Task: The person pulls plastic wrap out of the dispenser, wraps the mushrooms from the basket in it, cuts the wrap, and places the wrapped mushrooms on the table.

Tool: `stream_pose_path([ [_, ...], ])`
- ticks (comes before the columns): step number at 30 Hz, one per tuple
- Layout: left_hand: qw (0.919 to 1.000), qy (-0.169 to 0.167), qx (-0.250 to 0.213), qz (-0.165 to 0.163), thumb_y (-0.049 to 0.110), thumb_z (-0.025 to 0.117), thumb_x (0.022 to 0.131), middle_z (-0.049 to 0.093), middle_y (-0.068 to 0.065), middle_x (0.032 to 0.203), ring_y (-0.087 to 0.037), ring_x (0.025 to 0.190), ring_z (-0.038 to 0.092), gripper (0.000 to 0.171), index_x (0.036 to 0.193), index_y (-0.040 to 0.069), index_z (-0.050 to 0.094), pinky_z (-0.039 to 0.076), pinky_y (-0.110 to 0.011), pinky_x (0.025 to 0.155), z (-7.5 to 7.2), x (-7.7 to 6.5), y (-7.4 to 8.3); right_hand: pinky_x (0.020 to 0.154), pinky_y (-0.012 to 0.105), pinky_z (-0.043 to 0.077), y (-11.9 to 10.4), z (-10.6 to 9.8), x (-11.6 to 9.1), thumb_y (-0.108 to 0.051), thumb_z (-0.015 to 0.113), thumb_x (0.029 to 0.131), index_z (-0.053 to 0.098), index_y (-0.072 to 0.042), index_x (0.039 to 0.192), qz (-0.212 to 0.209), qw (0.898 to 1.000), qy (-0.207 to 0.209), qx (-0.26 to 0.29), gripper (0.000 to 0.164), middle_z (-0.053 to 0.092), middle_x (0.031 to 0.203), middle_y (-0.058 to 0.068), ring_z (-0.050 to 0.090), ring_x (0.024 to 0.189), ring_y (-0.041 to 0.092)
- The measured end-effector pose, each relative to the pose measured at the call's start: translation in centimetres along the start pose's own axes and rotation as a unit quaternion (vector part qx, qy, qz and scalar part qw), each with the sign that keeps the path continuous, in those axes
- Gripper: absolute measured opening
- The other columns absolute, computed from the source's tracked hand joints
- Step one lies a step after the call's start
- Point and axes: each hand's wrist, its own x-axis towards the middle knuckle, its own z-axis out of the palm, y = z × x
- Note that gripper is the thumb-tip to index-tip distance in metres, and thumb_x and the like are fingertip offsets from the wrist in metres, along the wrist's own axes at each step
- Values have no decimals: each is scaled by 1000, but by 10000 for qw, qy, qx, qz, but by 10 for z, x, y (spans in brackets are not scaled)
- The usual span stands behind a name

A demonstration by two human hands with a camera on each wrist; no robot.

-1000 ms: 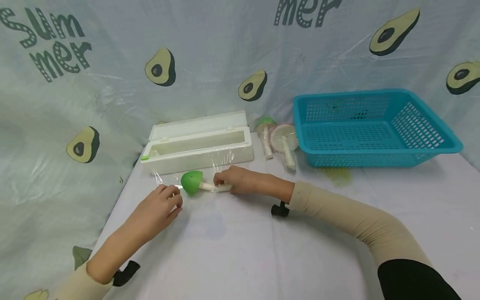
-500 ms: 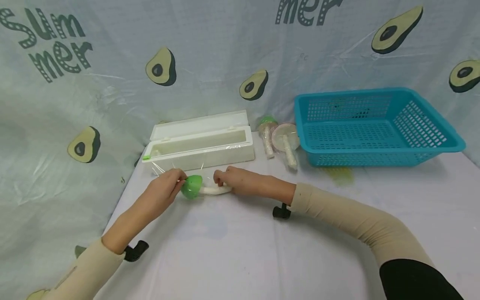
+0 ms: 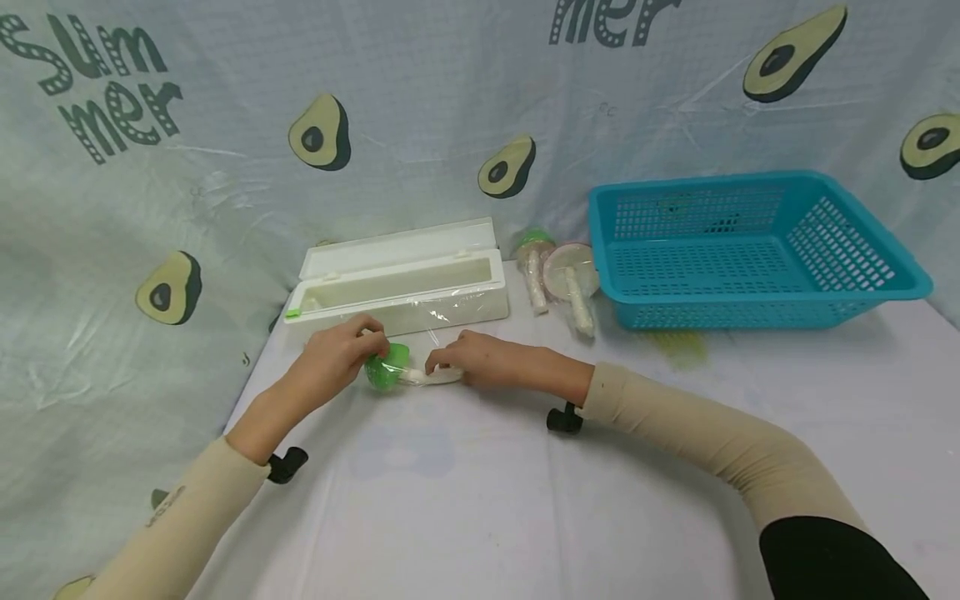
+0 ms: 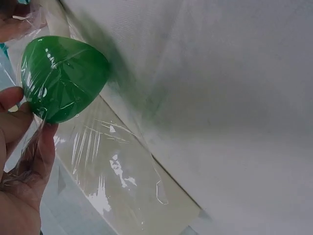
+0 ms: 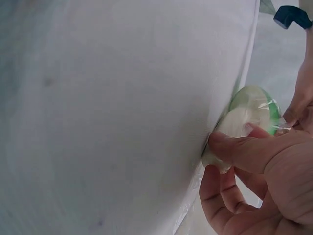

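A toy mushroom [image 3: 385, 373] with a green cap and pale stem lies sideways near the middle of the white table, in front of a long white cling film box [image 3: 405, 317]. Clear cling film [image 4: 90, 142] stretches from the box to the mushroom and lies wrinkled over its cap. My left hand [image 3: 336, 357] is at the cap; in the left wrist view its thumb and fingers pinch gathered film beside the cap. My right hand [image 3: 487, 361] grips the stem's end, with thumb and fingers round it in the right wrist view.
The cling film box's lid [image 3: 397, 242] stands raised behind it. Two mushrooms in film, one green-capped [image 3: 534, 279] and one pale pinkish [image 3: 577, 300], lie right of the box. A blue plastic basket [image 3: 765, 298] stands at the back right, by the avocado-print curtain [image 3: 420, 100].
My left hand has come forward and right from beside the cap to its film. Film now lies across the cap and stem. My right hand stays at the stem.
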Motion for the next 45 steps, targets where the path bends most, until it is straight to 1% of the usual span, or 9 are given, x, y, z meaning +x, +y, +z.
stream_pose_path([
  [6,9996,53,-88,263,-12,72,85,64,-2,107,-13,67,56,33,80,20,68,38,-25,49,1,-2,-6,90,28,53,0,-2,-2,17,66,83,63,-13,125,-70,9998,77,148,51,74,116,9,67,104,24],
  [10,9996,-48,-213,173,-12,66,86,65,1,106,-13,72,59,33,82,20,70,40,-25,52,-1,-2,-9,90,28,53,-1,-3,-2,15,67,84,63,-13,126,55,9997,24,221,51,73,116,11,67,106,24],
  [19,9912,-1013,-760,-395,4,55,84,62,2,110,-20,91,65,25,104,14,65,52,-37,74,-11,-3,-10,94,29,51,-1,-3,-1,13,65,86,66,-10,132,498,9977,-176,414,51,72,120,8,65,108,20],
  [23,9860,-1307,-1024,-177,-8,51,76,61,1,111,-21,92,65,39,107,11,65,54,-37,75,-15,-1,-15,94,29,51,-1,-3,-2,14,63,86,68,-8,132,517,9974,-230,438,51,72,123,6,65,109,19],
  [30,9895,-749,-923,827,-25,66,82,65,-1,106,-20,96,66,40,96,12,71,56,-33,77,-11,4,-20,103,33,47,0,-5,-2,14,66,86,68,-6,132,313,9990,-221,248,50,70,127,8,62,121,24],
  [34,9946,-242,-392,930,-25,72,77,62,-4,101,-22,89,56,43,92,15,75,50,-33,72,-8,3,-16,105,32,47,0,-5,-1,14,65,86,67,-6,132,204,9990,-238,328,50,70,126,9,61,121,23],
  [37,9967,-122,-286,753,-26,70,76,60,-6,96,-23,85,54,41,91,12,75,50,-33,70,-5,0,-11,105,32,47,0,-4,0,15,65,86,67,-5,132,212,9987,-237,399,50,70,127,9,61,123,23],
  [40,9961,-374,-713,355,-25,63,80,60,-6,98,-23,91,58,33,96,4,69,53,-35,77,-1,-5,-6,105,31,47,0,-4,1,15,65,87,66,-5,133,261,9983,-248,454,50,68,130,8,60,125,22],
  [45,9800,-1038,-1631,-475,-11,65,83,49,-10,117,-26,108,50,31,111,2,57,48,-45,92,3,-17,-3,99,30,51,0,-3,0,14,63,88,66,-5,133,200,9989,-265,330,50,68,130,9,63,119,22],
])
